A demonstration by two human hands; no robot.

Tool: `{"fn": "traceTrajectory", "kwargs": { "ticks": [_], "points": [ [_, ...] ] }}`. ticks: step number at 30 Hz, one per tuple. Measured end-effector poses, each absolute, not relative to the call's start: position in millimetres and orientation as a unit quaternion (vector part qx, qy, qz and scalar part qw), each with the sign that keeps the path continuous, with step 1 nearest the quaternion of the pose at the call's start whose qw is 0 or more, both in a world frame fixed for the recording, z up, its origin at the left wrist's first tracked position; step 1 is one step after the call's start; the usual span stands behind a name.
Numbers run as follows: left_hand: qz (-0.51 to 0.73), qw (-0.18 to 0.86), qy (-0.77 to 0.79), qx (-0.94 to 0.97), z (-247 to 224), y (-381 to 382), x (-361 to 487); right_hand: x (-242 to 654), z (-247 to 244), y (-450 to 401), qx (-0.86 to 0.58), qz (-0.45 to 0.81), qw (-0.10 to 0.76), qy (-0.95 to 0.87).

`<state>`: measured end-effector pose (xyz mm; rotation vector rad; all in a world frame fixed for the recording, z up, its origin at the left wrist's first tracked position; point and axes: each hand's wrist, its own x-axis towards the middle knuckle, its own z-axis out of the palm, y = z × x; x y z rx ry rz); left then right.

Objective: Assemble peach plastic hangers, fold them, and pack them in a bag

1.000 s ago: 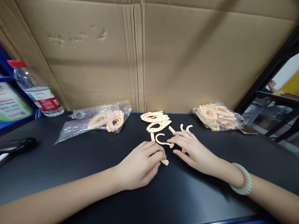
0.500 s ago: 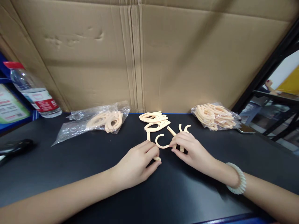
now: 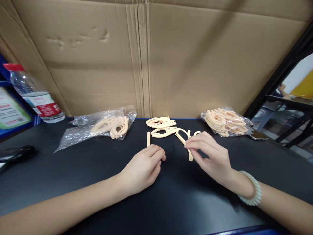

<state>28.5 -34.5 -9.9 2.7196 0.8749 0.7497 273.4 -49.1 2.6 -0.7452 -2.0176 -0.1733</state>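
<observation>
My left hand (image 3: pixel 144 166) is closed around a cream plastic hanger arm (image 3: pixel 148 139). The arm's flat end sticks up past the knuckles, and the rest is hidden under the fingers. My right hand (image 3: pixel 211 153) has its fingertips pinched together at a curved cream hanger hook (image 3: pixel 184 131), whose lower part the fingers cover. Just under these fingertips another hanger arm (image 3: pixel 190 155) lies slanted on the black table. More curved hooks (image 3: pixel 197 133) show behind the right fingers. Beyond my hands lie two folded cream hangers, one nearer (image 3: pixel 162 133) and one farther back (image 3: pixel 160 122).
A clear bag with hanger parts (image 3: pixel 118 127) lies at the back left, and a fuller bag (image 3: pixel 223 122) at the back right beside a phone-like flat object (image 3: pixel 258 135). A red-capped bottle (image 3: pixel 41 101) stands far left. Cardboard (image 3: pixel 195 58) walls off the table's back.
My left hand has shifted slightly left with the hanger arm, which now points straighter away. My right hand has moved right, and the hook has turned from lying leftward to arching up and back.
</observation>
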Motion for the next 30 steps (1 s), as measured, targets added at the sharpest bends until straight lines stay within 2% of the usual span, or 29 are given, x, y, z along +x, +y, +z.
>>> {"fn": "traceTrajectory", "kwargs": {
  "ticks": [2,5,7,15,30],
  "points": [
    [0.251,0.088,0.291,0.919,-9.5,-35.1,28.5,273.2,1.6,-49.3,-0.301,-0.032,0.406,-0.862],
    [0.248,0.081,0.292,0.92,-8.5,-35.6,29.1,272.2,1.4,-50.5,-0.295,0.045,0.253,-0.92],
    [0.246,0.077,0.296,0.92,-7.7,-35.9,29.6,271.6,2.2,-51.8,-0.296,0.053,0.199,-0.933],
    [0.23,0.041,0.317,0.919,-5.1,-37.1,30.4,272.1,5.4,-52.9,-0.313,0.002,0.169,-0.935],
    [0.21,0.017,0.346,0.914,-2.8,-39.0,33.5,276.3,6.1,-49.1,-0.31,0.026,0.158,-0.937]
  ]
}}
